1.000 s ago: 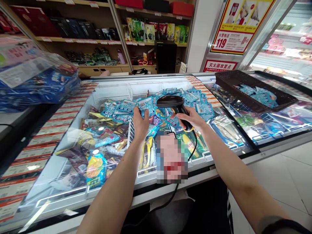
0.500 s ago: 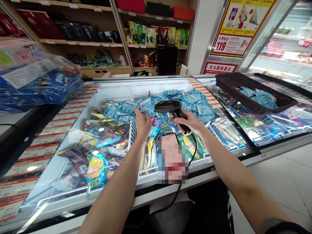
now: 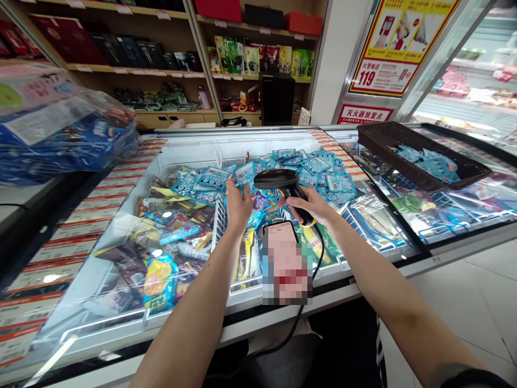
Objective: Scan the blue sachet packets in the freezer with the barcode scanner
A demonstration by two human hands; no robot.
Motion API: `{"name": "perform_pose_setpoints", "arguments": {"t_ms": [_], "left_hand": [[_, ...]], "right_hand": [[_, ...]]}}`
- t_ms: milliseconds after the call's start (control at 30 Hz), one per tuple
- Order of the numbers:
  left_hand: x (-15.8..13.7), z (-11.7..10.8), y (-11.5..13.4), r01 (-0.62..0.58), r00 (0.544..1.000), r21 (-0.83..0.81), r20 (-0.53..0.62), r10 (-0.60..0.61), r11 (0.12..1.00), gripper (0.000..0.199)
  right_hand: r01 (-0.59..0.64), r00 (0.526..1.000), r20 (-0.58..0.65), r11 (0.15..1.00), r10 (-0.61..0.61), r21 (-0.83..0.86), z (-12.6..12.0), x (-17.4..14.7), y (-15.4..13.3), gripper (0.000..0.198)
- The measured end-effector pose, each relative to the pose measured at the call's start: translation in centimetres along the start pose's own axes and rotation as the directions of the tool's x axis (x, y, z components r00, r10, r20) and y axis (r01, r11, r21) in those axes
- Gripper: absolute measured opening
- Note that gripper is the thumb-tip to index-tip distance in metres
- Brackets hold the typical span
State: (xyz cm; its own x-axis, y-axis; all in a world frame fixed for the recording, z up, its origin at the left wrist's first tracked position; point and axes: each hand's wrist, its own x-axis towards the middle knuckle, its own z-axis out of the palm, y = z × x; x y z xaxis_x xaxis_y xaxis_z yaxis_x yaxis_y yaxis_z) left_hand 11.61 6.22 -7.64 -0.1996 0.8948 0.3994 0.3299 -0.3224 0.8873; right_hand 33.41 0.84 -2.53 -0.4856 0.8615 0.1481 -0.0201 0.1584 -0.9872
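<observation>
A small blue packet (image 3: pixel 244 173) with a white barcode label is pinched in my left hand (image 3: pixel 239 203), label side up. My right hand (image 3: pixel 309 206) is wrapped round the handle of a black barcode scanner (image 3: pixel 277 178); its head points left toward the packet. Similar blue packets lie in a left pile (image 3: pixel 196 183) and a larger right pile (image 3: pixel 323 167) beyond my hands. Below the scanner, a phone (image 3: pixel 279 233) lies on the freezer glass, its lower part blurred out. The scanner's cable (image 3: pixel 321 250) runs down past the phone.
Under the glass, the chest freezer (image 3: pixel 161 323) holds wrapped ice creams and a white wire basket (image 3: pixel 219 220). A brown tray (image 3: pixel 420 156) with blue packets stands at right. A plastic-wrapped bundle (image 3: pixel 64 129) is at left. Shelves (image 3: pixel 133 70) line the back.
The scanner has shifted slightly left and down in my right hand. My left hand and the packet have barely moved.
</observation>
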Motion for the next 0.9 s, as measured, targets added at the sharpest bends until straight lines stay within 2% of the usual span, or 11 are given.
{"name": "perform_pose_setpoints", "arguments": {"t_ms": [367, 900], "left_hand": [[0.0, -0.15, -0.31, -0.034, 0.999, 0.062, -0.002, 0.034, 0.998, 0.038], [0.02, -0.14, -0.56, -0.027, 1.0, 0.109, -0.003, 0.027, 0.994, 0.041]], "right_hand": [[0.02, 1.0, -0.019, 0.998, -0.019, 0.061, 0.37, 0.26, 0.56, 0.038], [0.03, 0.999, -0.038, 0.998, -0.028, 0.057, 0.52, 0.06, 0.51, 0.04]]}}
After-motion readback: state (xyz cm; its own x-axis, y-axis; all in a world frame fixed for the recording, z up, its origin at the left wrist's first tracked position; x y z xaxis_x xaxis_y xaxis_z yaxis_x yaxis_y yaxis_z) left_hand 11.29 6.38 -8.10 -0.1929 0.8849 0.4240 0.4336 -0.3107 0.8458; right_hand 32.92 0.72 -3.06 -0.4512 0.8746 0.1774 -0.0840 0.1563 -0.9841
